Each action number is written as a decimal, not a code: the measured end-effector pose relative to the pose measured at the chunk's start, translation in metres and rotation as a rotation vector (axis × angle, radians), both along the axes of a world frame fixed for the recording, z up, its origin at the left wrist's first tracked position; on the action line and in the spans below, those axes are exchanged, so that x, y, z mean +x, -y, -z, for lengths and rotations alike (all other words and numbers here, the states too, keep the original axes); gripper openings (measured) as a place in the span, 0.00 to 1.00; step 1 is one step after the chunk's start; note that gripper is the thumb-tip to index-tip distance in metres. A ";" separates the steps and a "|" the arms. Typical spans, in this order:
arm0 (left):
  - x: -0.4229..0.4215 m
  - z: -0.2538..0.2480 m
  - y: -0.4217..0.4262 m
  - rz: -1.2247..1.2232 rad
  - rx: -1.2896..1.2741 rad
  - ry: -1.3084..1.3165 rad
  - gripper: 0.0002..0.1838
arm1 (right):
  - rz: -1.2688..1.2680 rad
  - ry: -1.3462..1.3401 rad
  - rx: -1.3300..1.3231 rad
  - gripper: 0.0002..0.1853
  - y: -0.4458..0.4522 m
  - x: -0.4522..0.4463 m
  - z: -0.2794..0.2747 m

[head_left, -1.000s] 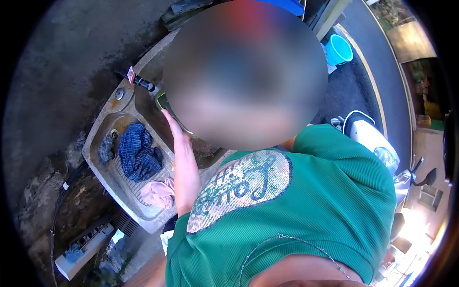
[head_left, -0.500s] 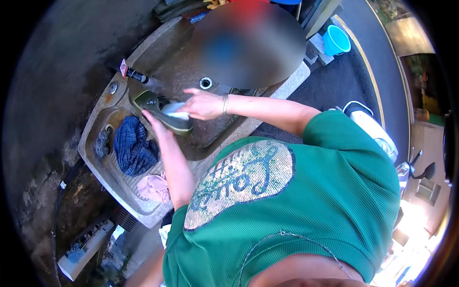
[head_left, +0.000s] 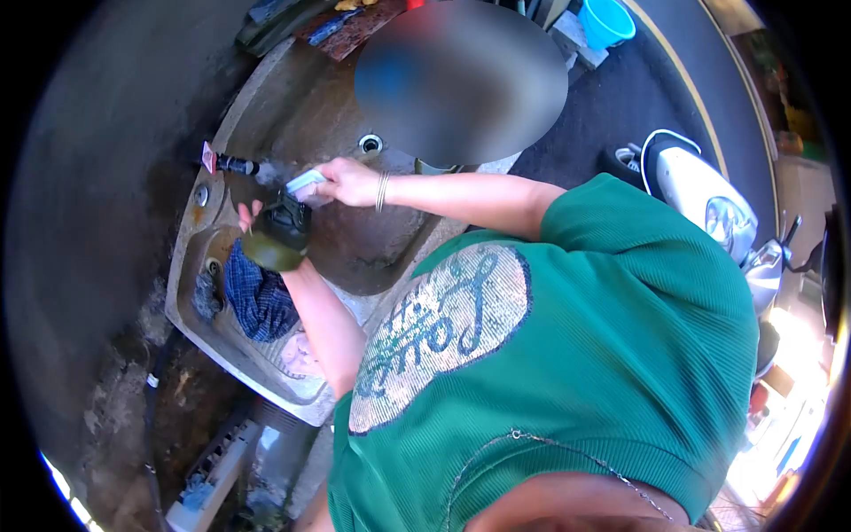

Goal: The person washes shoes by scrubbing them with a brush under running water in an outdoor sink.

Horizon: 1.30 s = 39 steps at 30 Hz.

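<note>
An olive-green shoe (head_left: 273,250) is held by my left hand (head_left: 249,215), whose fingertips show at its left side above the blue checked cloth. The shoe's dark opening faces up and its rounded end is toward me. My right hand (head_left: 351,183), with thin bracelets at the wrist, grips a pale brush-like object (head_left: 306,183) just above the shoe's far end. Close beyond them, water sprays from the black tap (head_left: 238,165). How the left palm and thumb sit is hidden behind the shoe.
The stone sink (head_left: 315,97) has a drain (head_left: 370,144) in its large basin. On its ribbed part lie a blue checked cloth (head_left: 254,297) and a pink cloth (head_left: 300,356). A turquoise bucket (head_left: 607,24) and a white scooter (head_left: 705,191) stand at the right.
The shoe has turned from lying lengthwise to having its rounded end toward me. My right hand with the pale object has moved left, nearer the tap. The whole view has shifted slightly.
</note>
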<state>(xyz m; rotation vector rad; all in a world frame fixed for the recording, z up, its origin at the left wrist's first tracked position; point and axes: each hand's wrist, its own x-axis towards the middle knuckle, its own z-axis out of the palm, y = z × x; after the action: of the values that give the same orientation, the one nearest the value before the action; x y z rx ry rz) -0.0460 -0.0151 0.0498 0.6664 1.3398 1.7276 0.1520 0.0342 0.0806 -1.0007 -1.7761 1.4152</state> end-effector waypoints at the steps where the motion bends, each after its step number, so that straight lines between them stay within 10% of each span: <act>1: -0.006 0.012 0.014 0.214 -0.038 0.370 0.39 | 0.007 0.108 0.132 0.13 -0.001 0.001 -0.002; 8: 0.042 -0.010 0.048 0.499 0.034 0.936 0.38 | -0.246 0.291 0.464 0.13 0.040 0.020 -0.006; 14: 0.069 0.027 0.034 0.114 -0.138 0.800 0.33 | -0.053 0.512 0.545 0.07 0.009 -0.009 0.021; 20: 0.081 -0.042 0.040 0.313 -0.076 0.654 0.38 | -0.165 0.310 0.682 0.08 0.044 -0.004 -0.005; 22: 0.056 0.015 0.036 0.156 -0.221 0.618 0.35 | -0.090 0.471 0.840 0.08 0.026 -0.027 0.018; 24: 0.052 0.016 0.034 0.737 0.283 1.531 0.34 | -0.110 0.446 0.730 0.08 0.016 -0.029 0.007; 26: 0.034 0.024 0.044 0.351 -0.084 0.885 0.34 | -0.164 0.472 0.707 0.08 0.032 -0.022 0.005; 29: 0.073 -0.064 0.040 0.248 -0.233 0.600 0.34 | -0.200 0.319 0.783 0.07 0.046 -0.013 -0.018; 34: 0.037 0.023 0.032 0.217 -0.197 0.703 0.31 | -0.114 0.424 0.700 0.07 0.010 -0.030 0.012; 39: 0.034 -0.020 0.036 0.496 -0.083 0.844 0.32 | -0.194 0.334 0.806 0.07 0.033 -0.020 -0.016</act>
<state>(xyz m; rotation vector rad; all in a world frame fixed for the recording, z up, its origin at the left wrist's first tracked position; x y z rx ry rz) -0.0123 -0.0511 0.0695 0.1429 0.5805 1.2943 0.1318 0.0008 0.0970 -0.6472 -2.4362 0.5122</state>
